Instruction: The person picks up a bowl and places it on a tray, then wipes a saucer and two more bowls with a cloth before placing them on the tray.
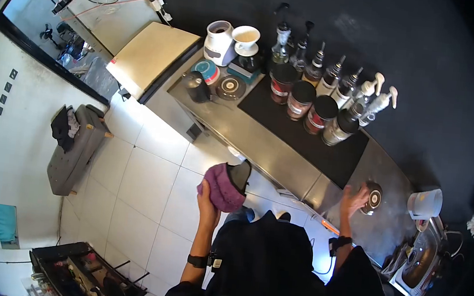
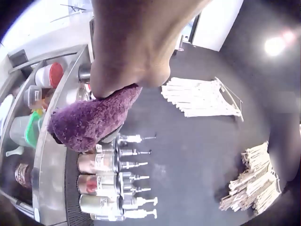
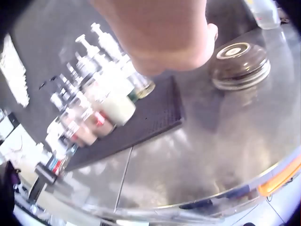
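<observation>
My left hand (image 1: pixel 208 204) grips a purple fuzzy cloth (image 1: pixel 223 187) with a dark grey area on one side, held over the floor in front of the counter. In the left wrist view the purple cloth (image 2: pixel 91 120) hangs bunched below the left hand (image 2: pixel 129 70). Over the steel counter at the right, my right hand (image 1: pixel 354 199) is beside a brown bowl (image 1: pixel 372 198) lying upside down, its fingers loosely spread. The right wrist view shows the upturned bowl (image 3: pixel 240 66) on top of another rim, close to the right hand (image 3: pixel 174 47), whose fingers are mostly hidden.
Jars (image 1: pixel 321 115) and pump bottles (image 1: pixel 379 105) stand on a black mat (image 1: pixel 301 146). Farther left are a white grinder (image 1: pixel 220 42), a metal pitcher (image 1: pixel 197 87) and another upturned bowl (image 1: pixel 231 88). A white tub (image 1: pixel 424 204) and sink (image 1: pixel 418 265) are at the right.
</observation>
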Available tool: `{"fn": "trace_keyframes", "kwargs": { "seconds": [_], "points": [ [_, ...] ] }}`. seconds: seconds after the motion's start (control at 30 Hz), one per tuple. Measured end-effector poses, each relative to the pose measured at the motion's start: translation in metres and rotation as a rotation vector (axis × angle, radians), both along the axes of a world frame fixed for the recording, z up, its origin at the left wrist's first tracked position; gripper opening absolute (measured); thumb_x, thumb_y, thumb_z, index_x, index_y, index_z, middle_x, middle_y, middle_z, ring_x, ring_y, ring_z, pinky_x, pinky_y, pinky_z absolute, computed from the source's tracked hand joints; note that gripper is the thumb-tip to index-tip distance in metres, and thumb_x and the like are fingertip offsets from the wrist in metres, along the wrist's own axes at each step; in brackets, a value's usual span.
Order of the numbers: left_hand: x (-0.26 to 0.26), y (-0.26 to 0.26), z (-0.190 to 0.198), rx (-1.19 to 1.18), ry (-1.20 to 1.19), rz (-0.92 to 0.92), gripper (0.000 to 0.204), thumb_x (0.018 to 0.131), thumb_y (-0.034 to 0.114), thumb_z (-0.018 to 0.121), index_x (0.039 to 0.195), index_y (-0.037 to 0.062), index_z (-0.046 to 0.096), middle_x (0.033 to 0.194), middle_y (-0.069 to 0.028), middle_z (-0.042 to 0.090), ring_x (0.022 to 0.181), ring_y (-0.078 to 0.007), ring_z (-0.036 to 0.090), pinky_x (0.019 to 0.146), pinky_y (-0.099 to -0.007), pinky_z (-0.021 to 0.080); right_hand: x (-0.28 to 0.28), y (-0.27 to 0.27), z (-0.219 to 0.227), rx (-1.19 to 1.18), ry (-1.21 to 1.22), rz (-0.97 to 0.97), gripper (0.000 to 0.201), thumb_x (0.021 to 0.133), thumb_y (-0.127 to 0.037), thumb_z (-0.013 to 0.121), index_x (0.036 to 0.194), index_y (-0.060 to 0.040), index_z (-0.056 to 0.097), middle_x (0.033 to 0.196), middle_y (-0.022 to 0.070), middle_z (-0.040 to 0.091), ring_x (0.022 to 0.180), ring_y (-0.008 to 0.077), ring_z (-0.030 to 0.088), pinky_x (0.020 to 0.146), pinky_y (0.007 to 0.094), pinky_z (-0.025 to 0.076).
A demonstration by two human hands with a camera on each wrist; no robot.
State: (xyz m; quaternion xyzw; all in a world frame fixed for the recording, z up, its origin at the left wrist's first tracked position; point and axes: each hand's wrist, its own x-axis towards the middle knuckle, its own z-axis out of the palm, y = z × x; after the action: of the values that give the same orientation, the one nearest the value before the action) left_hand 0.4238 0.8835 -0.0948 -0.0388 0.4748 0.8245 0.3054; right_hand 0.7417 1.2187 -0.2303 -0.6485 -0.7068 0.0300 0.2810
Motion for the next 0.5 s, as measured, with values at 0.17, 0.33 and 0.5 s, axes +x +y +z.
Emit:
{"fn": "trace_keyframes", "kwargs": {
  "seconds": [0.17,0.33,0.5],
  "points": [
    [-0.053,-0.031,0.024,-0.027,0.055,0.156,0.052,0.094,0.025,0.061,0.132,-0.0061,0.043,0.128,-0.0163,0.054,0.116,-0.0241,0.055,0.099,-0.0362,0.045,-0.155,-0.076,0.000,-0.260,0.075,0.648,0.069,0.070,-0.027,0.077,0.131,-0.0109,0.048,0.128,0.0144,0.045,0.122,0.0354,0.040,0.099,0.0495,0.033],
    [-0.083,-0.060,0.026,-0.137,0.094,0.252,0.055,0.084,0.011,0.072,0.129,-0.0079,0.046,0.123,-0.0171,0.056,0.110,-0.0240,0.057,0.097,-0.0355,0.045,-0.323,-0.081,0.007,-0.425,-0.068,0.946,0.089,0.067,-0.036,0.079,0.141,-0.0139,0.034,0.140,0.0220,0.031,0.130,0.0406,0.030,0.103,0.0538,0.028],
    [-0.099,-0.088,0.020,-0.216,0.056,0.353,0.057,0.087,0.019,0.068,0.132,-0.0069,0.044,0.126,-0.0163,0.054,0.115,-0.0247,0.055,0.100,-0.0381,0.043,-0.464,-0.025,0.019,-0.402,-0.155,1.008,0.111,0.062,-0.054,0.080,0.148,-0.0150,0.021,0.146,0.0293,0.020,0.135,0.0461,0.024,0.108,0.0567,0.024]
  ]
}}
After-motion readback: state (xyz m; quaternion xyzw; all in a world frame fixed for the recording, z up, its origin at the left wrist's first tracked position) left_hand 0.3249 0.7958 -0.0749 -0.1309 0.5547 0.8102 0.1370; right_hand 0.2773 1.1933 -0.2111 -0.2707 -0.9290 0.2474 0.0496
